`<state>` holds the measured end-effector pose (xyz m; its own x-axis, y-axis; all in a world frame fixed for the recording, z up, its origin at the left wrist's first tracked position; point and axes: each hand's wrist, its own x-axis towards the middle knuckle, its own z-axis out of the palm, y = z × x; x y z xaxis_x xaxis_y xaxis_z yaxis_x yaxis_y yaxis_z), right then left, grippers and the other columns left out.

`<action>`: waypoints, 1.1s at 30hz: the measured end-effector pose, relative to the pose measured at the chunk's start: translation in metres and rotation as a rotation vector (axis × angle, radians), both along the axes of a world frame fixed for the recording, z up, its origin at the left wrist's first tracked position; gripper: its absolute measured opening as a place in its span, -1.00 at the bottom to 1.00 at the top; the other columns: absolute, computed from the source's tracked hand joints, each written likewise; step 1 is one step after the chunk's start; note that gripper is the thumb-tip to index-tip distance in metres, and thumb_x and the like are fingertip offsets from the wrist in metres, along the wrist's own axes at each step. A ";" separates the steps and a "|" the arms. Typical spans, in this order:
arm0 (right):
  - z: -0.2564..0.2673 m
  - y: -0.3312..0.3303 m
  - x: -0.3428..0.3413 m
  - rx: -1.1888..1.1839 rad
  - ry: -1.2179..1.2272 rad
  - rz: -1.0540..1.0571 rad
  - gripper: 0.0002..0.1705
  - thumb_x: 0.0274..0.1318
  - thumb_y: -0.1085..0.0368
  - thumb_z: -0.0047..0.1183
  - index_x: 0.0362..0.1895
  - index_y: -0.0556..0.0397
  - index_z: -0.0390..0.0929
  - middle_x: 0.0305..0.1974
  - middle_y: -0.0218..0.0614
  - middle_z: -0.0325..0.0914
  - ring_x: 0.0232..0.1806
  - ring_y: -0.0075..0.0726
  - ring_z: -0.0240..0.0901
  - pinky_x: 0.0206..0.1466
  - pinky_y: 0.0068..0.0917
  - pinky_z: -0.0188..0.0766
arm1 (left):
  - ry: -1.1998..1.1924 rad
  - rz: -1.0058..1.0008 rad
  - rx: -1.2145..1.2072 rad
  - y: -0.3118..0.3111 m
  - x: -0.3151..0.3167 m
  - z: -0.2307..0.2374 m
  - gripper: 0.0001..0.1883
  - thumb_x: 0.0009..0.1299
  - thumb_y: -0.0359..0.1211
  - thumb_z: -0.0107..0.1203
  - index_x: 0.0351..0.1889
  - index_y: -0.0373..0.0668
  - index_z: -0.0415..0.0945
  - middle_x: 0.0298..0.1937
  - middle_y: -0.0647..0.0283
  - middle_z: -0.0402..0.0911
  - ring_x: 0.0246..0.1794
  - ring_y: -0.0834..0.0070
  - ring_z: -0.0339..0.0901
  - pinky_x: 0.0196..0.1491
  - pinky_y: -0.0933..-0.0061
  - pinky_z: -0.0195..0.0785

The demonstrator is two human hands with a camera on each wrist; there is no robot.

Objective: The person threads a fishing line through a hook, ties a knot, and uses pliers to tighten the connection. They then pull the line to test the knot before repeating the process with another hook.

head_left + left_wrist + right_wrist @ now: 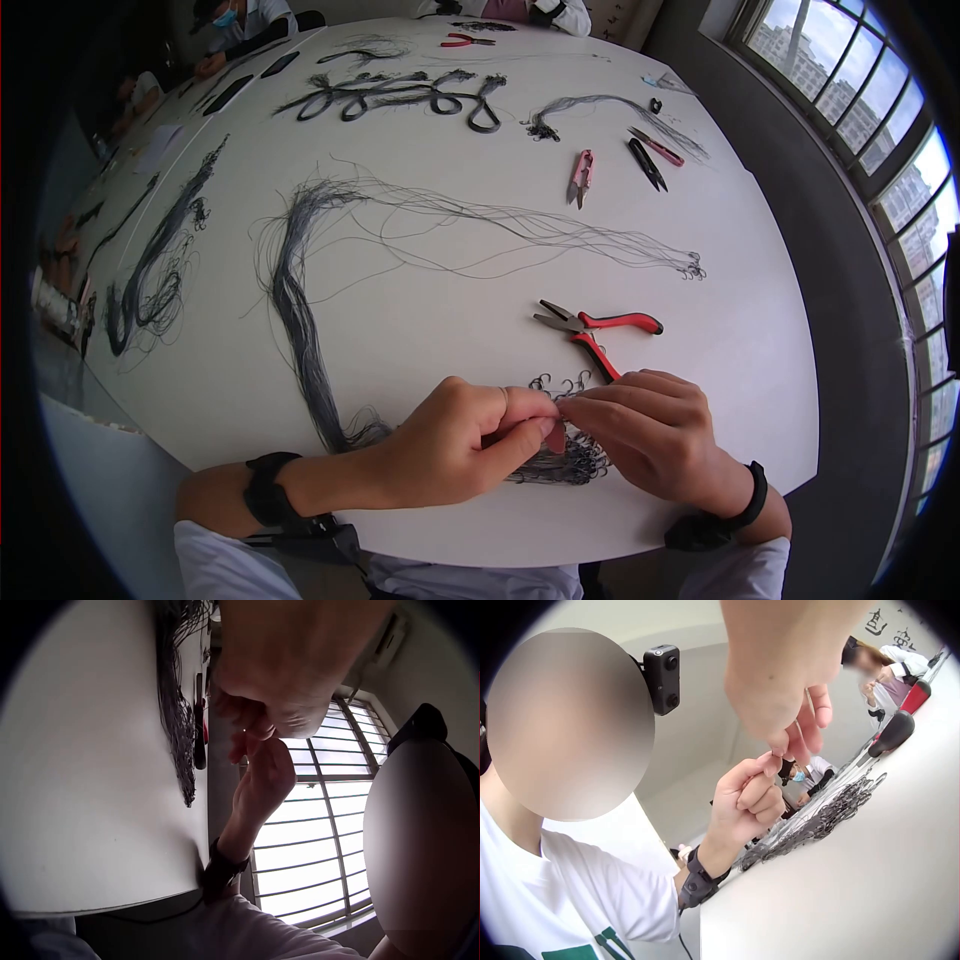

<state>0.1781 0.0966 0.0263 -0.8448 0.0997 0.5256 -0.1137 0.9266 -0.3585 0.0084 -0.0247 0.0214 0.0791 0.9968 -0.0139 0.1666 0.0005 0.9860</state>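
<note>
Near the front edge of the white table, my left hand (455,440) and right hand (660,430) meet fingertip to fingertip. Between them they pinch a tiny dark sliver (777,754), mostly covered by the fingers; I cannot tell what it is. The left fingers are curled in, while the right hand's other fingers extend more loosely. Below the hands lies a heap of dark fish hooks (585,462) tied to fishing line, partly hidden. Red-and-black pliers (625,321) lie with jaws apart just beyond the right hand.
A long bundle of dark line (300,310) bends across the table, its thin strands ending in hooks (692,266). Pink snips (581,178) and black snips (647,164) lie farther back. More line bundles (360,100) are at the far side, where other people sit.
</note>
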 end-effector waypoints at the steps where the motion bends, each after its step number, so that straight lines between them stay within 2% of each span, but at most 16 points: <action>1: -0.002 0.000 -0.001 -0.009 0.020 -0.024 -0.72 -0.31 0.54 0.17 -0.35 0.13 0.53 -0.44 -0.31 0.54 -0.51 -0.30 0.46 -0.45 -0.47 0.42 | -0.044 0.022 -0.049 0.000 0.000 0.000 -0.81 0.41 -0.45 -0.13 -0.26 -0.29 0.54 -0.70 0.51 0.27 -0.68 0.81 0.07 -0.60 0.70 -0.03; 6: -0.003 -0.004 -0.003 -0.136 0.061 -0.148 -0.77 -0.19 0.54 0.16 -0.31 0.15 0.54 -0.43 -0.27 0.54 -0.52 -0.26 0.46 -0.45 -0.48 0.43 | -0.210 0.040 -0.164 0.002 0.000 -0.002 -0.78 0.43 -0.43 -0.17 -0.26 -0.31 0.52 -0.72 0.55 0.19 -0.69 0.82 0.00 -0.61 0.70 -0.08; 8: -0.002 -0.002 0.001 -0.249 0.035 -0.150 -0.79 -0.11 0.53 0.14 -0.28 0.14 0.56 -0.39 -0.27 0.55 -0.51 -0.36 0.47 -0.47 -0.53 0.40 | -0.356 0.050 -0.190 0.002 -0.001 -0.003 -0.77 0.45 -0.41 -0.19 -0.25 -0.32 0.51 -0.72 0.55 0.19 -0.70 0.82 0.00 -0.61 0.70 -0.08; 9: -0.003 -0.003 0.001 -0.249 0.035 -0.150 -0.79 -0.11 0.53 0.14 -0.28 0.14 0.56 -0.39 -0.27 0.55 -0.51 -0.36 0.47 -0.47 -0.53 0.40 | -0.356 0.051 -0.190 0.002 -0.001 -0.004 -0.77 0.45 -0.41 -0.19 -0.25 -0.32 0.51 -0.72 0.55 0.19 -0.70 0.82 0.00 -0.61 0.70 -0.08; 11: -0.004 -0.005 0.003 -0.644 -0.077 -0.166 -0.81 -0.03 0.51 0.11 -0.25 0.13 0.57 -0.34 -0.30 0.55 -0.44 -0.50 0.47 -0.43 -0.62 0.38 | -0.359 0.095 -0.190 0.001 0.001 -0.005 -0.76 0.46 -0.39 -0.19 -0.25 -0.31 0.51 -0.72 0.55 0.19 -0.70 0.82 0.02 -0.60 0.71 -0.06; 12: -0.005 -0.007 0.003 -0.644 -0.077 -0.166 -0.81 -0.03 0.51 0.11 -0.25 0.13 0.57 -0.34 -0.30 0.55 -0.44 -0.50 0.47 -0.43 -0.62 0.38 | -0.360 0.095 -0.190 0.000 0.003 -0.005 -0.76 0.46 -0.39 -0.19 -0.25 -0.31 0.51 -0.72 0.55 0.19 -0.70 0.82 0.02 -0.60 0.71 -0.06; 14: -0.009 -0.011 0.002 -1.142 -0.109 -0.163 -0.83 0.07 0.46 0.06 -0.20 0.16 0.56 -0.30 -0.35 0.54 -0.35 -0.60 0.44 -0.37 -0.67 0.35 | -0.254 0.117 -0.127 -0.001 0.005 -0.006 -0.75 0.46 -0.38 -0.19 -0.25 -0.30 0.51 -0.72 0.55 0.19 -0.70 0.83 0.03 -0.60 0.71 -0.06; 15: -0.008 -0.014 0.000 -1.142 -0.109 -0.162 -0.83 0.07 0.46 0.06 -0.20 0.16 0.56 -0.30 -0.35 0.54 -0.35 -0.60 0.44 -0.37 -0.67 0.35 | -0.254 0.118 -0.127 -0.002 0.006 -0.007 -0.75 0.46 -0.38 -0.19 -0.25 -0.30 0.51 -0.72 0.55 0.19 -0.70 0.83 0.03 -0.60 0.71 -0.06; 17: -0.004 -0.019 -0.002 -1.388 -0.110 -0.175 -0.84 0.13 0.43 0.03 -0.19 0.21 0.53 -0.29 -0.38 0.53 -0.32 -0.62 0.41 -0.35 -0.68 0.34 | -0.223 0.156 -0.074 -0.003 0.009 -0.010 -0.75 0.46 -0.38 -0.20 -0.24 -0.30 0.51 -0.72 0.56 0.19 -0.70 0.83 0.03 -0.61 0.71 -0.07; 23: -0.013 -0.018 -0.004 -1.425 -0.044 -0.143 -0.84 0.14 0.41 0.04 -0.20 0.22 0.52 -0.31 -0.35 0.52 -0.36 -0.63 0.39 -0.41 -0.67 0.34 | -0.254 0.117 -0.079 -0.004 0.011 -0.009 -0.75 0.46 -0.38 -0.19 -0.24 -0.30 0.51 -0.72 0.56 0.19 -0.70 0.84 0.02 -0.62 0.71 -0.08; 29: -0.011 -0.018 -0.002 -1.478 -0.059 -0.176 -0.86 0.15 0.40 0.04 -0.22 0.21 0.52 -0.31 -0.34 0.52 -0.35 -0.62 0.40 -0.45 -0.68 0.34 | -0.197 0.184 -0.050 -0.004 0.012 -0.010 -0.76 0.46 -0.39 -0.18 -0.24 -0.30 0.51 -0.73 0.58 0.18 -0.70 0.85 0.02 -0.62 0.71 -0.09; 33: -0.009 -0.020 -0.003 -1.428 -0.026 -0.144 -0.86 0.15 0.41 0.03 -0.22 0.21 0.51 -0.30 -0.35 0.52 -0.34 -0.61 0.41 -0.43 -0.67 0.35 | -0.177 0.161 -0.025 -0.004 0.012 -0.011 -0.77 0.46 -0.39 -0.18 -0.23 -0.30 0.51 -0.72 0.58 0.18 -0.70 0.85 0.02 -0.62 0.71 -0.09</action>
